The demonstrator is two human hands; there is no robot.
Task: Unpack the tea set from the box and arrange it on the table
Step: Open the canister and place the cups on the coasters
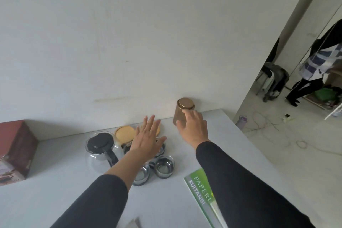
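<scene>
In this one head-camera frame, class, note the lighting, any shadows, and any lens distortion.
Head view: soft, even daylight; the red box casts a faint shadow on the wall; the wide lens tilts and bends the doorway edge; both hands look slightly soft; glass cups show small reflections.

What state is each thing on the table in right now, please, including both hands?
Left hand: open, fingers straight, above the cups.
Right hand: gripping the gold canister.
Gold canister: tilted, lid on.
Glass teapot: upright, black lid on.
Glass cups: upright, clustered, empty.
Yellow lids: lying flat behind the cups.
Red box: standing at the table's left; whether open, cannot tell.
Green booklet: flat, closed.
</scene>
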